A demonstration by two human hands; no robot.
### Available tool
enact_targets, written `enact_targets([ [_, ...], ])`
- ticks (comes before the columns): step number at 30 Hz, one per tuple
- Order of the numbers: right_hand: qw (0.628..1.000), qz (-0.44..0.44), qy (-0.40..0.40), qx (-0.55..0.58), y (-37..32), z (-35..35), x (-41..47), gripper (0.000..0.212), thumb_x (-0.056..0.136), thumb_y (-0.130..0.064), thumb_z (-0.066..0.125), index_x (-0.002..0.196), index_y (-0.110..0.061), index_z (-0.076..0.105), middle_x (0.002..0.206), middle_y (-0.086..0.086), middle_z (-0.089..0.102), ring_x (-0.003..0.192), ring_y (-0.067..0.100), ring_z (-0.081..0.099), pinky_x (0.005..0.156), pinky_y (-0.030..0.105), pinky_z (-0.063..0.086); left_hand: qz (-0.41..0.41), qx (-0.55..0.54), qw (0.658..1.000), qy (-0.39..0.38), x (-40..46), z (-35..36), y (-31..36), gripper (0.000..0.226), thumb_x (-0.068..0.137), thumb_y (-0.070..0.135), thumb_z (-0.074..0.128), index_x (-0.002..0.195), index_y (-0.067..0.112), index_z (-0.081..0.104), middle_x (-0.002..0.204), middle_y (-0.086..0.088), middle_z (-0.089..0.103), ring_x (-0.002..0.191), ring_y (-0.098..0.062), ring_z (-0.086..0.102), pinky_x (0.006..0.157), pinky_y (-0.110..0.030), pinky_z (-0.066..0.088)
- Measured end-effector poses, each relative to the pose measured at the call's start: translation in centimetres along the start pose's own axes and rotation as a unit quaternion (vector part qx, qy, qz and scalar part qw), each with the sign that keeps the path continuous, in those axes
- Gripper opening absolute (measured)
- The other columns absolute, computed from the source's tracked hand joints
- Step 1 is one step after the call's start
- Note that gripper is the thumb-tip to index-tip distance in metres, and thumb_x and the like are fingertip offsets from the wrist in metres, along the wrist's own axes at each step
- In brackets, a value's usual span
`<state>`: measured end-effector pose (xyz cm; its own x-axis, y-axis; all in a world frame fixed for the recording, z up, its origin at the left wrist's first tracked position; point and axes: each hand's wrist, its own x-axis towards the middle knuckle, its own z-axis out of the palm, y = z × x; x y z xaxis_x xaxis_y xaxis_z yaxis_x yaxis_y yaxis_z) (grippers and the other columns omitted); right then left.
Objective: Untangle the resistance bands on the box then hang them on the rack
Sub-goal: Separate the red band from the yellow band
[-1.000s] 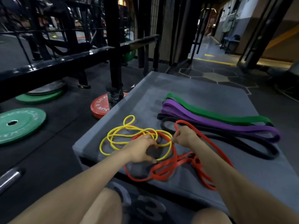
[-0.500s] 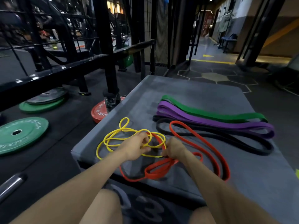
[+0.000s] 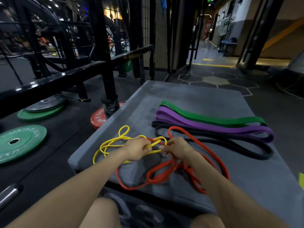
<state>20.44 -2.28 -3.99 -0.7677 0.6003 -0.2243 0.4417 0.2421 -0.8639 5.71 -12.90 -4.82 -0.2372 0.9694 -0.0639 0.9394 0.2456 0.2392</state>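
Two thin bands are knotted together between the hands: a yellow band [image 3: 111,143] and a red band [image 3: 194,162], both lying on the grey box [image 3: 189,99]. The left hand [image 3: 137,149] has its fingers curled round yellow strands at the knot; the right hand [image 3: 176,149] pinches red strands just beside it, thumb tip showing. The two hands are near each other, almost touching.

Both bands look like slim rubber loops, light and very limp, so they should stretch and spring back if pulled hard. Rubber tends to cling to rubber, so yanking would probably tighten the crossing; loosening a loop and feeding it through seems the better way. A good hold is right at the crossing, one colour in each hand, much as now.

Yellow coils spread out to the left of the left hand, with a small loop standing beyond it. Red strands sweep in a wide arc round the right hand and pile in flatter folds just nearer than both hands.

Beyond the right hand lie a black band [image 3: 230,145], a purple band [image 3: 213,127] and a green band [image 3: 213,118], broad, flat and side by side, seemingly untangled. They look heavier and stiffer. The box top appears matte and padded. A dark steel rack [image 3: 105,46] stands beyond the left hand.
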Motion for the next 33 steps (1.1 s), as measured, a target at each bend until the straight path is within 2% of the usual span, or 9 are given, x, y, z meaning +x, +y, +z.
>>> enact_targets([
  [4, 0.997, -0.032, 0.037, 0.058, -0.9, -0.2, 0.6, 0.035, 0.089, -0.025, 0.062, 0.059, -0.01, 0.049, 0.039, -0.007, 0.046, 0.028, 0.003, 0.032, 0.034, 0.016, 0.026, -0.041, -0.165, 0.985, 0.016, -0.2, -2.5, -0.3, 0.028, 0.1, 0.021, 0.038, 0.072, 0.022, 0.041, 0.07, -0.001, 0.044, 0.072, -0.019, 0.042, 0.072, -0.031, 0.035],
  [8, 0.992, -0.086, 0.083, 0.05, -1.5, -1.0, 0.3, 0.033, 0.09, -0.024, 0.06, 0.065, -0.003, 0.057, 0.044, -0.005, 0.037, 0.036, 0.004, 0.027, 0.037, 0.015, 0.023, -0.077, -0.427, 0.884, 0.174, -0.2, -6.5, -1.1, 0.032, 0.101, 0.01, 0.032, 0.072, 0.013, 0.044, 0.065, -0.003, 0.047, 0.054, -0.011, 0.046, 0.052, -0.021, 0.038],
  [13, 0.975, -0.039, 0.197, -0.092, -1.2, -3.1, 0.8, 0.021, 0.082, -0.026, 0.069, 0.066, -0.013, 0.068, 0.064, 0.007, 0.053, 0.063, 0.017, 0.047, 0.062, 0.025, 0.036, -0.1, -0.51, 0.807, 0.279, 0.0, -11.4, -1.7, 0.033, 0.102, 0.016, 0.032, 0.071, 0.015, 0.042, 0.061, -0.002, 0.037, 0.045, -0.006, 0.038, 0.054, -0.023, 0.033],
  [15, 0.96, 0.025, 0.237, -0.145, -1.5, -3.7, 0.9, 0.027, 0.081, -0.029, 0.068, 0.058, -0.018, 0.057, 0.074, 0.009, 0.059, 0.073, 0.024, 0.055, 0.067, 0.027, 0.04, -0.105, -0.49, 0.823, 0.267, -0.3, -13.1, -2.0, 0.028, 0.099, 0.025, 0.041, 0.073, 0.016, 0.045, 0.063, 0.001, 0.038, 0.051, -0.007, 0.039, 0.055, -0.025, 0.035],
  [18, 0.92, 0.084, 0.288, -0.252, -2.0, -4.1, 0.2, 0.014, 0.087, -0.021, 0.052, 0.093, -0.015, 0.062, 0.106, 0.012, 0.065, 0.099, 0.032, 0.062, 0.08, 0.035, 0.047, -0.136, -0.382, 0.867, 0.289, -0.5, -15.1, -2.9, 0.019, 0.097, 0.027, 0.047, 0.081, 0.017, 0.051, 0.069, 0.001, 0.045, 0.063, -0.015, 0.045, 0.067, -0.033, 0.043],
  [23, 0.876, 0.123, 0.298, -0.358, -1.2, -5.3, -1.5, 0.028, 0.089, -0.006, 0.038, 0.109, -0.011, 0.058, 0.115, 0.01, 0.063, 0.108, 0.031, 0.059, 0.084, 0.035, 0.046, -0.177, -0.292, 0.836, 0.429, -1.8, -18.4, -4.3, 0.019, 0.096, 0.026, 0.047, 0.086, 0.012, 0.054, 0.06, 0.0, 0.042, 0.054, -0.018, 0.038, 0.056, -0.031, 0.032],
  [27, 0.867, 0.071, 0.236, -0.433, -2.6, -4.9, -0.8, 0.033, 0.088, -0.016, 0.045, 0.119, -0.011, 0.055, 0.128, 0.01, 0.05, 0.123, 0.029, 0.042, 0.1, 0.039, 0.036, -0.126, -0.316, 0.874, 0.348, -1.8, -17.7, -3.1, 0.018, 0.094, 0.027, 0.052, 0.084, 0.015, 0.059, 0.06, -0.002, 0.046, 0.052, -0.017, 0.038, 0.049, -0.028, 0.03],
  [30, 0.925, -0.106, 0.168, -0.325, -6.2, -2.0, 1.3, 0.049, 0.082, -0.031, 0.064, 0.125, -0.009, 0.053, 0.13, 0.015, 0.05, 0.122, 0.03, 0.044, 0.1, 0.035, 0.039, -0.07, -0.37, 0.871, 0.317, -1.4, -17.0, -1.2, 0.018, 0.094, 0.025, 0.053, 0.077, 0.022, 0.058, 0.046, 0.013, 0.046, 0.043, -0.006, 0.037, 0.045, -0.021, 0.031],
  [33, 0.982, -0.168, 0.081, -0.022, -10.3, 0.5, 1.6, 0.074, 0.078, -0.027, 0.073, 0.139, -0.011, 0.033, 0.129, 0.005, 0.047, 0.123, 0.021, 0.045, 0.1, 0.033, 0.04, -0.001, -0.432, 0.851, 0.299, -1.3, -18.0, 1.2, 0.019, 0.096, 0.018, 0.05, 0.079, 0.019, 0.057, 0.039, 0.016, 0.04, 0.036, 0.0, 0.033, 0.038, -0.01, 0.027],
])
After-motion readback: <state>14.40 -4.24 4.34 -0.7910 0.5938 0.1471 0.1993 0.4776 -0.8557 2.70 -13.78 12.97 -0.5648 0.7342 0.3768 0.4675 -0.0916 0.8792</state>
